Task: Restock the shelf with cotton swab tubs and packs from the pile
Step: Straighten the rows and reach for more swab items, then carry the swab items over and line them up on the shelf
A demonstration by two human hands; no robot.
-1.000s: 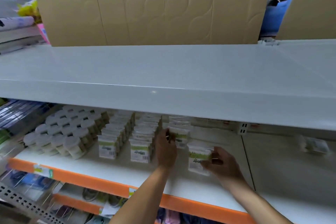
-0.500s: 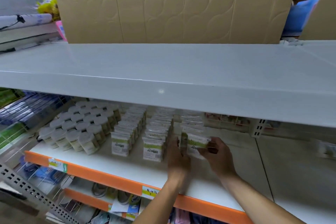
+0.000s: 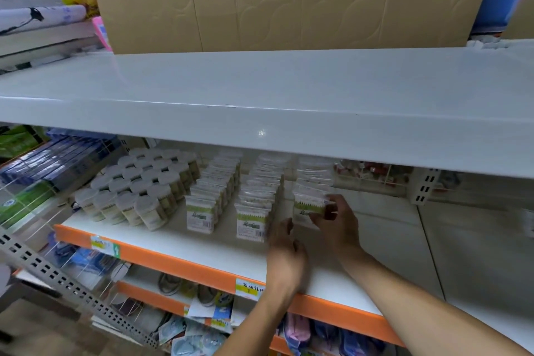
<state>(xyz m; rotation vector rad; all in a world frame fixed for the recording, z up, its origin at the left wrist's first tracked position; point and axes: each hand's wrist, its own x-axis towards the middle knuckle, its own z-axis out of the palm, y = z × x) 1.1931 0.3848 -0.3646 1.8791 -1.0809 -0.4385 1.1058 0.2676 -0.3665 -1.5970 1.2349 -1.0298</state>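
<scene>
The fingers [image 3: 323, 221] of the right hand [image 3: 336, 225] are curled round the front cotton swab pack [image 3: 307, 208], which is held upright at the head of the third pack row [image 3: 313, 179] on the white shelf [image 3: 231, 257]. The pack's lower edge is hidden by the hand, so contact with the shelf cannot be determined. The left hand [image 3: 286, 254] is positioned just left of and below the held pack, with loosely bent fingers that hold nothing; the view is blurred there.

To the left of the held pack, two further rows of packs are arranged front to back: the middle pack row [image 3: 254, 211] and the left pack row [image 3: 202, 211]. Further left, a block of round cotton swab tubs [image 3: 138, 191] with white lids is set in several rows. The shelf is edged with an orange strip [image 3: 179, 264] that carries a yellow price label [image 3: 248, 287]. An upper white shelf [image 3: 260, 89] is located above, and a large cardboard box [image 3: 289, 0] is placed on it.
</scene>
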